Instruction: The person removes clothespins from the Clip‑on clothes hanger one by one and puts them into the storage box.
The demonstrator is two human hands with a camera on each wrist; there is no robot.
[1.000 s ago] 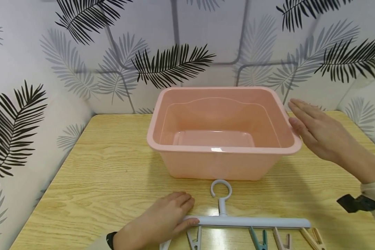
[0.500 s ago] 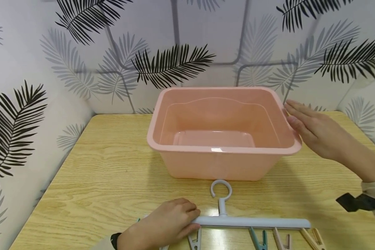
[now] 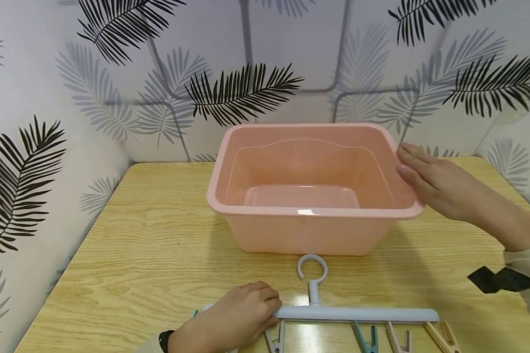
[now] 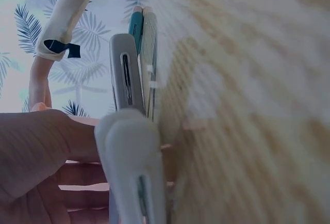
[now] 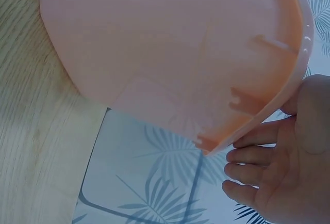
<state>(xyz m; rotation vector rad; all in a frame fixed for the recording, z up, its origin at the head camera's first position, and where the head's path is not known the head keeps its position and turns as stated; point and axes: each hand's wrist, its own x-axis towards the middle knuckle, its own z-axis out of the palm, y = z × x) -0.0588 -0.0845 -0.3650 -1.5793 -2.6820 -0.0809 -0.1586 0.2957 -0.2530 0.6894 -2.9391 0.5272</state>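
A pink plastic basin point(image 3: 309, 234) stands upright toward the back of the table, its inside bare. Flat in front of it lies a pale blue clip hanger point(image 3: 362, 314), hook toward the basin. My left hand point(image 3: 231, 316) grips the left part of its bar, fingers over the far side and thumb on the near side. In the left wrist view, a whitish clothes peg point(image 4: 131, 152) and a grey peg point(image 4: 126, 74) stand close to the palm. My right hand point(image 3: 446, 189) touches the basin's right rim with its fingers stretched out, thumb over the edge.
Teal point(image 3: 365, 338), pink point(image 3: 399, 339) and yellow point(image 3: 442, 338) pegs hang off the bar's right half toward the table's near edge. The wooden table point(image 3: 150, 235) backs onto a wall point(image 3: 291, 44) with a leaf pattern.
My left hand has slid a little right along the hanger bar and its fingers have curled over it. My right hand has moved slightly left, onto the basin's rim.
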